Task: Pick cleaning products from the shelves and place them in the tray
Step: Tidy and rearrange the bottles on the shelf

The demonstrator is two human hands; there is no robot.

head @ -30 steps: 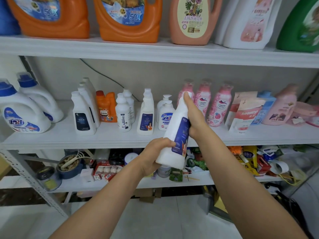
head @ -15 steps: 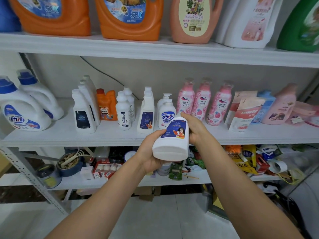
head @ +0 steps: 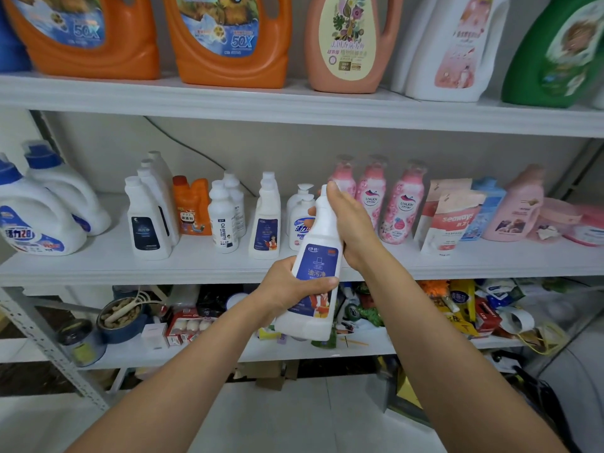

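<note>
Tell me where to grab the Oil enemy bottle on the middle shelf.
Grip the Oil enemy bottle round its shoulder, just under the cap, from the front. It stands upright with another close behind and gaps either side for the fingers. Both the left hand and right hand hold the blue-label bottle.

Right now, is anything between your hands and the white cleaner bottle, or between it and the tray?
Nothing: the left hand grips the white cleaner bottle by its body, the right hand its neck, in front of the middle shelf. No tray is in view, so that path cannot be judged.
</note>
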